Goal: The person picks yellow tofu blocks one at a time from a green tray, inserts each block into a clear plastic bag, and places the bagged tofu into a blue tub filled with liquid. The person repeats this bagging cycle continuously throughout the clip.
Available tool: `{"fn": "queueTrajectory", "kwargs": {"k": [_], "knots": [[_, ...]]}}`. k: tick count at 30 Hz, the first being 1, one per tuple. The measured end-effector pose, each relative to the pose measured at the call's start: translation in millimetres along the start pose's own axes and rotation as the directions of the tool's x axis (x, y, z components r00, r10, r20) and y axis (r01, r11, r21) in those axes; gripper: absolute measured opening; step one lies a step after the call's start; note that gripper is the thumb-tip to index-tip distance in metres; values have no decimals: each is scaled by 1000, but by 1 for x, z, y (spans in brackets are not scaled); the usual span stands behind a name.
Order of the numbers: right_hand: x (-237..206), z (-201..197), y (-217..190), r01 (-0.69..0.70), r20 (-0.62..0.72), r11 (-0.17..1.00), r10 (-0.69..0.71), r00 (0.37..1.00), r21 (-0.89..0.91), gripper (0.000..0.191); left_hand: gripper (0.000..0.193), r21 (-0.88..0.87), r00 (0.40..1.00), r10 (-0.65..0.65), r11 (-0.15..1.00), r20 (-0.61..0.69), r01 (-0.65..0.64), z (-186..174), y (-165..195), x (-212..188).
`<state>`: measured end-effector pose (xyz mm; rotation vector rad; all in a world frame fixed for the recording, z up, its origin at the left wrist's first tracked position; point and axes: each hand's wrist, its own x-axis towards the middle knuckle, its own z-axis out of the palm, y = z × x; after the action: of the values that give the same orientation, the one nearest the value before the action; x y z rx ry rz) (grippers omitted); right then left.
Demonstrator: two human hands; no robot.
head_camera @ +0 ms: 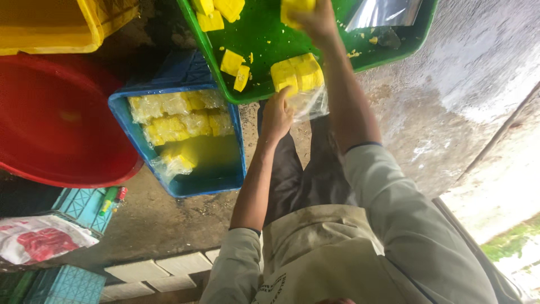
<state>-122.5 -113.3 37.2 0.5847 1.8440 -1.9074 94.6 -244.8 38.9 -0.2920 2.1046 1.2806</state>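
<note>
My left hand (277, 115) grips the mouth of a clear plastic bag (311, 104) at the near rim of a green tray (264, 34). A cluster of yellow blocks (298, 74) lies at the bag's mouth on the tray. Further in, my right hand (318, 21) is closed on one yellow block (293, 8) above the tray. Loose yellow blocks (232, 62) lie on the tray's left part, with more (216, 12) at the far left corner.
A blue crate (126, 110) left of the tray holds several bagged yellow blocks (177, 115). A red basin (56, 118) and a yellow tub (50, 25) stand further left. Teal crates (84, 205) and a white-and-red sack (42, 239) lie on the wet concrete floor (427, 112).
</note>
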Motion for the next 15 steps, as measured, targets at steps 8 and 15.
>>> {"fn": "queueTrajectory", "kwargs": {"k": [8, 15], "knots": [[-174, -81, -9, -184, 334, 926, 68, 940, 331, 43, 22, -206, 989, 85, 972, -124, -109, -18, 9, 19], [-183, -2, 69, 182, -90, 715, -325, 941, -675, 39, 22, -92, 906, 212, 961, -367, -262, 11, 15, 1]]}}
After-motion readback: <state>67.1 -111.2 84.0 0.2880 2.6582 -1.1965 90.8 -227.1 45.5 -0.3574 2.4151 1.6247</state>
